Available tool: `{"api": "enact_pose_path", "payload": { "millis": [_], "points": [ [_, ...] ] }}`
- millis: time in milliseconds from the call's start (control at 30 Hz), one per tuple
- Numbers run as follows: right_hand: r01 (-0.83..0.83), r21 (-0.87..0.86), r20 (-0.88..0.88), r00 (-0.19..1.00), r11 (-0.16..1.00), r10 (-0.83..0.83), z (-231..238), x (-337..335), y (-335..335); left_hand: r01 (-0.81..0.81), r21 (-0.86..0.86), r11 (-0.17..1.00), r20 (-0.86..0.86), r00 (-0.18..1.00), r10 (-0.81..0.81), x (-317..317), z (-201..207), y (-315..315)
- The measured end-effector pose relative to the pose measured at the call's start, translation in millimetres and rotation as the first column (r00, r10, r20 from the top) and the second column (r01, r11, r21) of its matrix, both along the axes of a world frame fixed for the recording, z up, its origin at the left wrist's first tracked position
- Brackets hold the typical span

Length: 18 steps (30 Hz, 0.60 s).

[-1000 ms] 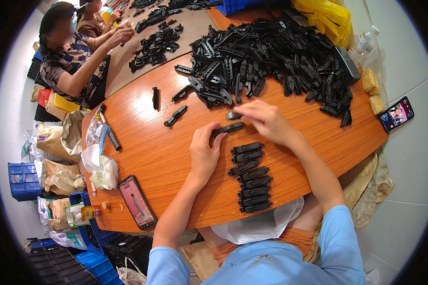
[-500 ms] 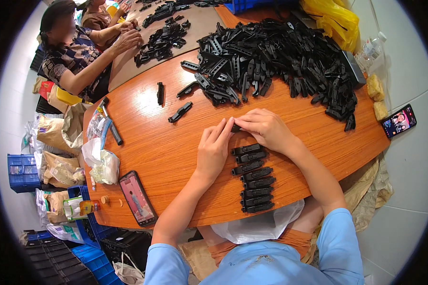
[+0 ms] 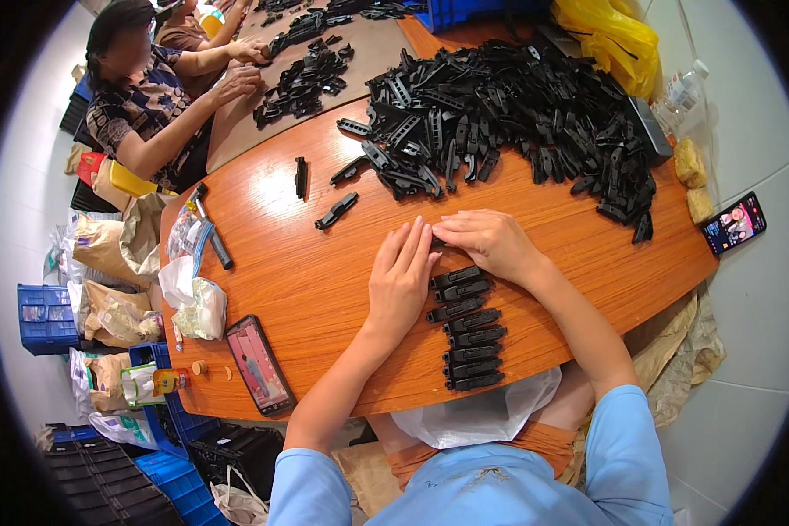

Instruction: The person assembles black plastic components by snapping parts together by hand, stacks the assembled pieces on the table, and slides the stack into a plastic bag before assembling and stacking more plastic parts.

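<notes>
My left hand (image 3: 399, 279) and my right hand (image 3: 491, 244) meet fingertip to fingertip above the table. Pinched between them is a black plastic part (image 3: 437, 243), mostly covered by my fingers. Just below my right hand, several similar black plastic parts, a column of clips (image 3: 472, 335), lie side by side, running toward the table's near edge. Beyond my hands spreads a large heap of loose black plastic parts (image 3: 500, 114). Two single parts, one lying slanted (image 3: 337, 211) and one lying nearly upright in view (image 3: 301, 178), rest left of the heap.
On the wooden table (image 3: 263, 254) at left lie a phone (image 3: 260, 366), a hammer (image 3: 212, 230) and a plastic bag (image 3: 200, 309). Another phone (image 3: 734, 223) leans at the right edge. A yellow bag (image 3: 609, 39) sits at the far right. Across the corner, a co-worker (image 3: 140, 96) handles black parts.
My hands stay together over the same spot; the left has shifted slightly lower and its fingers now lie straighter. The co-worker's hands have moved a little. The view has shifted slightly.
</notes>
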State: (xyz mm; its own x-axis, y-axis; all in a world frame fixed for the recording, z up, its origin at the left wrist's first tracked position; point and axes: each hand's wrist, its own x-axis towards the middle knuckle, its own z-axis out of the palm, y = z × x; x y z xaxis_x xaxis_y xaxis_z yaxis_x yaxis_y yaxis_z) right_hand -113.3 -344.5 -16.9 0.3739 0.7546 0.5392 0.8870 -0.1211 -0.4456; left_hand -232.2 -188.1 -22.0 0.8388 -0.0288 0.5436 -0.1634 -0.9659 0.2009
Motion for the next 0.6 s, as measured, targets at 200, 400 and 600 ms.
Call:
{"api": "enact_pose_path", "payload": {
  "millis": [200, 400, 600],
  "points": [
    [-0.199, 0.003, -0.293, 0.937, 0.980, 0.191, 4.2, 14.1, -10.8, -0.141, -0.360, 0.922, 0.068, 0.982, 0.177, 9.3, -3.3, 27.2],
    [0.113, -0.060, -0.496, 0.859, 0.992, -0.128, 15.8, 34.3, -21.3, -0.525, -0.117, 0.843, 0.198, 0.820, 0.537, 14.3, -11.4, 93.5],
    [0.381, -0.061, 0.105, 0.922, 0.923, -0.373, -1.6, 45.3, -27.3, -0.298, -0.279, 0.913, 0.026, 0.948, 0.317, 10.1, -14.6, 73.8]
  ]
}}
